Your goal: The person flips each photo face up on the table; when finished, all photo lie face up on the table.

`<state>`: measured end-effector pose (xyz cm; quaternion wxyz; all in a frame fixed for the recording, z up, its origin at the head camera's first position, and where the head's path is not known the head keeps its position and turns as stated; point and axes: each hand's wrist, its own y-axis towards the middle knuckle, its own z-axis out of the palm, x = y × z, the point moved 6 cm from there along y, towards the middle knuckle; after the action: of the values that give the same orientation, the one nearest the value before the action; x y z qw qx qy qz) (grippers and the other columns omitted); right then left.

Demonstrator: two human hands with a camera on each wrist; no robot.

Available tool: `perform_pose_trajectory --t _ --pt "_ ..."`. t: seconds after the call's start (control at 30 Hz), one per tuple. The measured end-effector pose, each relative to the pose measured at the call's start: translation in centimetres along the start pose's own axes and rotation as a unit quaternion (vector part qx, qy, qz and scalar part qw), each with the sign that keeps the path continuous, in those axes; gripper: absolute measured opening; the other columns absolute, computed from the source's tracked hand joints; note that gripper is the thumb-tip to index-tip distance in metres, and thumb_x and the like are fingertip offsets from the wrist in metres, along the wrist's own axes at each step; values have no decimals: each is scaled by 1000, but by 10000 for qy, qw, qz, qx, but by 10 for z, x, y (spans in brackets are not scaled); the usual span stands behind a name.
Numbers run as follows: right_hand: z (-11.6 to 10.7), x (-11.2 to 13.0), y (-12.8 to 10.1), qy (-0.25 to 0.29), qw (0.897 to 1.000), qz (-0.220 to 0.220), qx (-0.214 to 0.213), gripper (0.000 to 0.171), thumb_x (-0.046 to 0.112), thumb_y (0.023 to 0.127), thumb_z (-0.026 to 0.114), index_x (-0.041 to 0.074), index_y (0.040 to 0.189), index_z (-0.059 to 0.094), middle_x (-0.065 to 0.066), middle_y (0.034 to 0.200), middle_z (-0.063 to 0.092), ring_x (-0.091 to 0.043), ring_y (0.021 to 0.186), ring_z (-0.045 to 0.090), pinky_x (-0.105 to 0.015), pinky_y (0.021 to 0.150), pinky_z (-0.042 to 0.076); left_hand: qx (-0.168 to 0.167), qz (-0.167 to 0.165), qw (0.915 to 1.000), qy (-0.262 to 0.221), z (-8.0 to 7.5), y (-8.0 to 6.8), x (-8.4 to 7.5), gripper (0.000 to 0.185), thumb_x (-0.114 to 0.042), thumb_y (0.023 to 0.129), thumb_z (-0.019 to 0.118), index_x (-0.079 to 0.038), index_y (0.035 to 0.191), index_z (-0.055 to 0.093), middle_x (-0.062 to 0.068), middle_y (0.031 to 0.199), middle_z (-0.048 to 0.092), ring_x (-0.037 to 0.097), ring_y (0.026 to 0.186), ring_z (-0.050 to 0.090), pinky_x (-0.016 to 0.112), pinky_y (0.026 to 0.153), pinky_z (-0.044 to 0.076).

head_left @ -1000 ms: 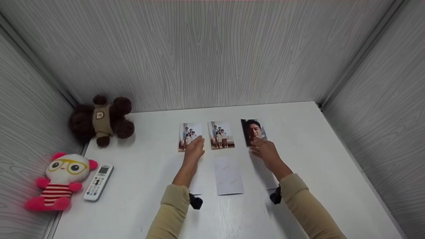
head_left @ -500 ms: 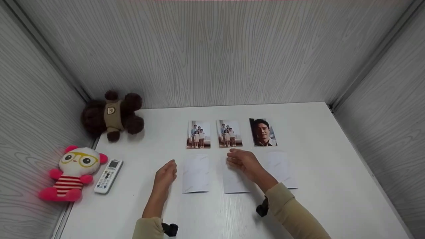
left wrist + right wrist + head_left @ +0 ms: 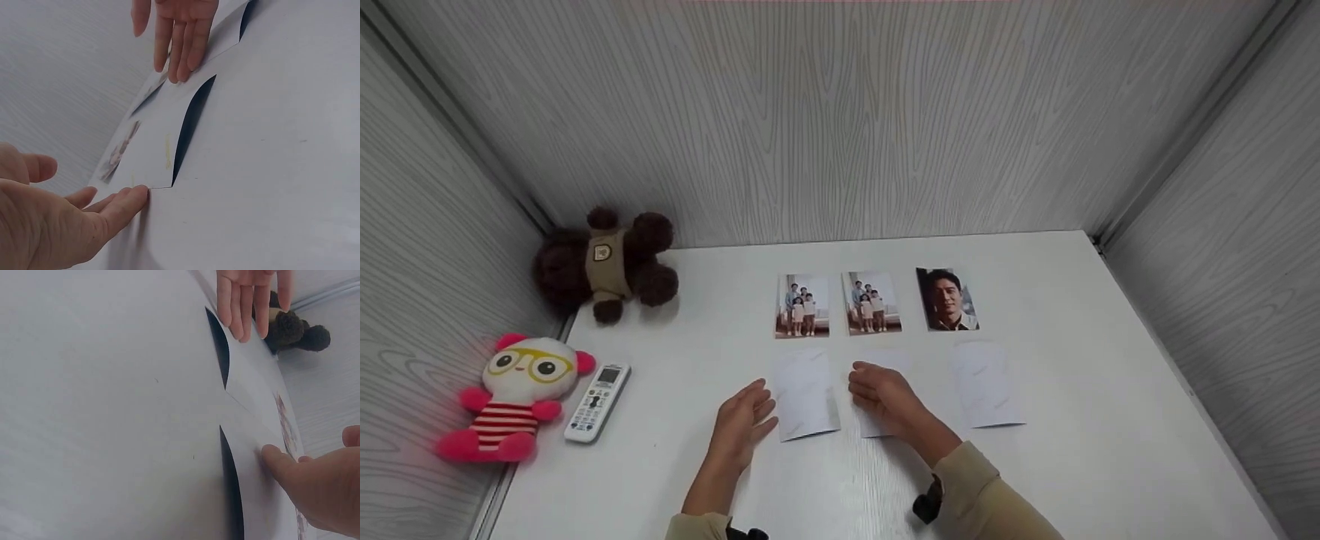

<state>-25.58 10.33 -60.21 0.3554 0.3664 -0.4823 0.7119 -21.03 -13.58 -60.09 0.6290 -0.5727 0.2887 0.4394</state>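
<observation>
In the head view, my left hand (image 3: 742,424) lies beside the left white card (image 3: 810,397), with fingers fairly straight. Its fingertips touch that card's edge in the left wrist view. My right hand (image 3: 889,401) reaches over the middle white card (image 3: 888,357) and covers part of it, its fingers extended toward the left card. Farther right lies another white card (image 3: 988,386). The near edges of the white cards bow up from the table. Behind them are two family photos, one on the left (image 3: 803,306) and one in the middle (image 3: 873,304), and a portrait photo (image 3: 948,299).
A brown plush toy (image 3: 607,264) lies at the back left of the white table (image 3: 1095,465). Nearer on the left are a pink and white plush toy (image 3: 514,397) and a white remote control (image 3: 598,403). Grey wood-grain panels (image 3: 840,127) rise behind and at both sides.
Both hands have moved from the photos back toward the near row. My left hand is now beside the left white card, which has turned slightly. The right hand has moved left from the portrait photo.
</observation>
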Motion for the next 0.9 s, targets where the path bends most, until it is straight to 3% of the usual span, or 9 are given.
perform_pose_trajectory --t 0.13,0.2,0.3,0.53,0.77,0.9 --pt "4 -2 -2 -64 9999 81 56 57 19 106 49 -4 155 33 -25 155 43 -35 146 42 -49 121 35 36 -46 9999 -124 2 0 4 56 -28 109 39 1 156 30 30 159 30 46 148 35 53 115 41" --pt "6 -3 -2 -29 9999 146 47 55 19 105 50 -3 154 34 -21 143 55 -29 137 51 -47 119 38 81 -63 9997 -208 3 1 6 56 -28 109 40 2 156 30 31 159 30 46 148 34 53 115 41" --pt "8 -5 -1 31 9997 211 74 56 18 104 53 -2 153 35 -14 133 58 -24 131 54 -46 115 43 129 -46 9996 -233 5 2 8 57 -27 109 39 2 157 27 31 160 28 47 148 33 54 115 41" --pt "14 -8 -1 66 9993 309 188 57 18 102 56 -1 153 39 -23 152 46 -33 137 52 -45 110 49 94 -67 9995 -278 9 2 8 58 -27 109 39 1 158 25 31 160 27 46 149 31 55 117 39" --pt "15 -9 -1 11 9990 415 137 55 18 101 59 0 150 43 -19 142 57 -25 118 63 -35 94 58 60 -41 9996 -287 10 2 9 57 -28 109 39 1 157 28 30 159 31 43 148 36 54 116 40" --pt "16 -9 0 -87 9992 375 132 52 17 100 59 -1 148 46 -15 131 64 -22 107 67 -29 85 56 38 19 9999 -96 9 2 9 57 -31 109 40 0 156 31 28 156 39 40 145 41 52 115 42"
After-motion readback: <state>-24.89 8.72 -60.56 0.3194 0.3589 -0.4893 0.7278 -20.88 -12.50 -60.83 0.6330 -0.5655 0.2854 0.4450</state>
